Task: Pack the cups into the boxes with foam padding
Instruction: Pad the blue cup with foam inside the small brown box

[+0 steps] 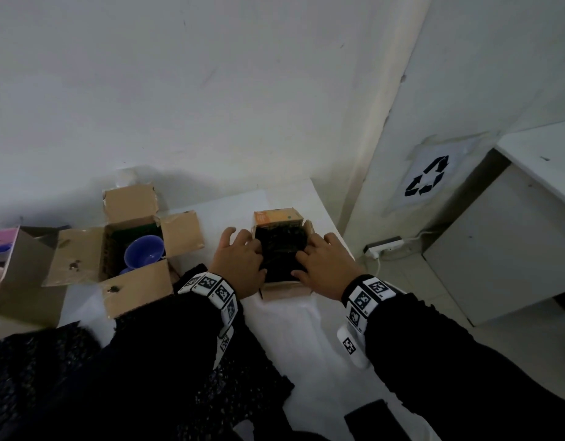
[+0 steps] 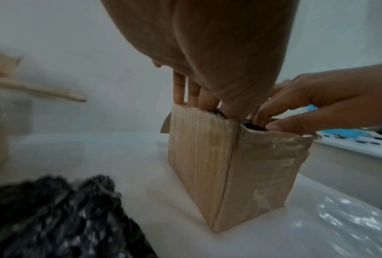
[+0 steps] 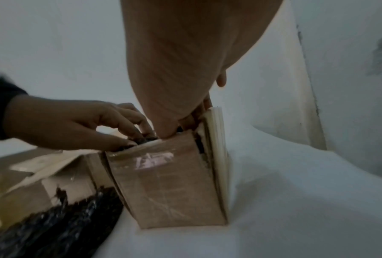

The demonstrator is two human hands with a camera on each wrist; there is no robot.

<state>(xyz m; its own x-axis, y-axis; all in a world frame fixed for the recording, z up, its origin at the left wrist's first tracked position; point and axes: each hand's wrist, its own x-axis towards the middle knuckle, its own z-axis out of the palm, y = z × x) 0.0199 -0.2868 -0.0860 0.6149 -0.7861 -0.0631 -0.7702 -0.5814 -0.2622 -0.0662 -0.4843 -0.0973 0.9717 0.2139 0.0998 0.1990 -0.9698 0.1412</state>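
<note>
A small cardboard box (image 1: 284, 289) stands upright on the white table (image 1: 306, 329), filled to the top with black foam padding (image 1: 279, 253). My left hand (image 1: 243, 254) presses its fingers (image 2: 194, 94) straight down into the padding along the box's left side. My right hand (image 1: 319, 259) pushes on the padding from the right, thumb at the near rim. No cup shows in this box. To the left, a larger open box (image 1: 84, 259) holds a blue cup (image 1: 144, 251) on dark padding; a second blue shape shows just below it.
A third box (image 1: 26, 281) stands at the far left edge. A loose sheet of black padding (image 2: 53, 218) lies on the table near my left arm. The table ends just right of the small box; beyond it are a power strip (image 1: 383, 246) and a white cabinet (image 1: 513, 243).
</note>
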